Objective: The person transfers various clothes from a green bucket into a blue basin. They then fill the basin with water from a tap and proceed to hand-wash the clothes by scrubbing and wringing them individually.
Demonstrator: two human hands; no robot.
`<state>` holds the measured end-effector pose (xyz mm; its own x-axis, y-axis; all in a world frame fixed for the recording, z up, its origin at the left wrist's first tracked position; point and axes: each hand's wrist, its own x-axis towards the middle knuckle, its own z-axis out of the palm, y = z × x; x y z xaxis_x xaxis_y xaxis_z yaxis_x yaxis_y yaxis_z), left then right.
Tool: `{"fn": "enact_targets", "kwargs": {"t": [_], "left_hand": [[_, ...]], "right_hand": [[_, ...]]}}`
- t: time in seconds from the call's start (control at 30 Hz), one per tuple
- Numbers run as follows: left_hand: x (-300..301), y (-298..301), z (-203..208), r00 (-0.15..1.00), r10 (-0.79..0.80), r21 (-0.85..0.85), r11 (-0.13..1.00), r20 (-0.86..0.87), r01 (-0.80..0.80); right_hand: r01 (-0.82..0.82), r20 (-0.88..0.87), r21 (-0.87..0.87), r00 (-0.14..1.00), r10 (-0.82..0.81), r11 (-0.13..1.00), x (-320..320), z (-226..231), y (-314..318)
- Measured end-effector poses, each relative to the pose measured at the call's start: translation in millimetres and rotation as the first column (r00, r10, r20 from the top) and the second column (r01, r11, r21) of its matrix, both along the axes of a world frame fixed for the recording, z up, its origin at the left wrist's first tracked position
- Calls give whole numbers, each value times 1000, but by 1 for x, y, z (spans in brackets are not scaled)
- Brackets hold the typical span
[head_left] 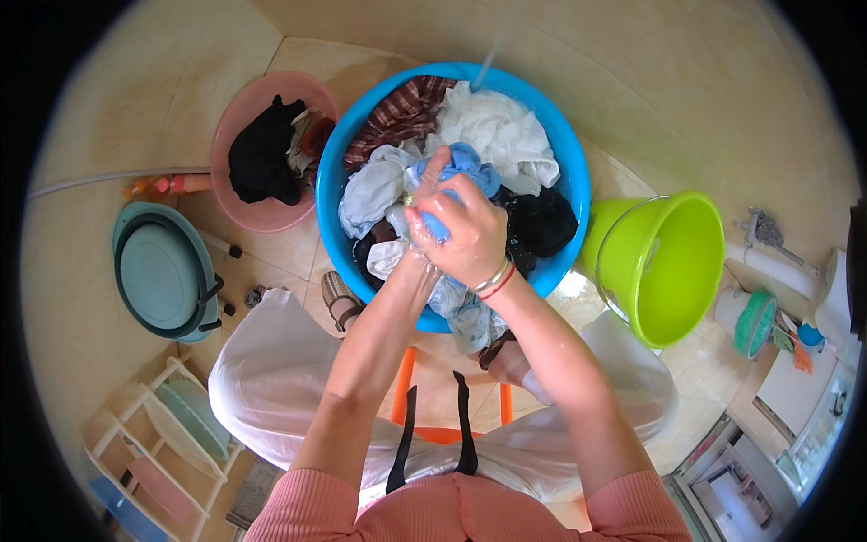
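A wide blue tub [333,242] of wet clothes stands in front of me. Over its middle, my left hand [430,179] and my right hand [466,233] are pressed together, both closed around a light blue cloth [469,167]. Part of the cloth shows between my fingers; my right hand hides much of the left. Around them in the tub lie a white cloth [499,132], a red plaid cloth [397,116], a pale grey-white cloth [372,188] and a black cloth [543,223]. A patterned pale cloth [476,321] hangs over the near rim.
At the left, a pink basin [237,204] holds dark clothes, with a grey-green folding basin [161,271] nearer me. To the right stands a lime green bucket [684,271] with a wire handle. My knees flank the tub. A white rack [158,443] is at lower left.
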<state>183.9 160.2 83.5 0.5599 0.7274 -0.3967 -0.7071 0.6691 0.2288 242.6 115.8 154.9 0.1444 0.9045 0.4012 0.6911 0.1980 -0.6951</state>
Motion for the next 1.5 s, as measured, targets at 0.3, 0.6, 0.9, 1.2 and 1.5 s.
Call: {"fn": "enact_targets", "kwargs": {"t": [0.3, 0.6, 0.9, 1.2, 1.5], "left_hand": [[-2, -14, 13, 728, -3, -131, 984, -685, -119], [-49, -13, -46, 339, 176, 315, 855, -924, 413], [-2, -46, -6, 125, 4, 87, 743, -992, 664], [1, -24, 31, -156, 85, -67, 635, -984, 769], [0, -7, 73, -296, 195, -233, 291, -935, 928]], "right_hand": [[227, -181, -471, 921, -345, 852, 81, -76, 9], [-135, -834, -542, 205, -512, 829, 142, -85, -17], [-382, -837, -528, 386, -388, 758, 85, -2, -19], [233, -513, 78, 843, -161, 969, 145, 148, 106], [197, -457, 155, 883, -106, 968, 162, 176, 131]]}}
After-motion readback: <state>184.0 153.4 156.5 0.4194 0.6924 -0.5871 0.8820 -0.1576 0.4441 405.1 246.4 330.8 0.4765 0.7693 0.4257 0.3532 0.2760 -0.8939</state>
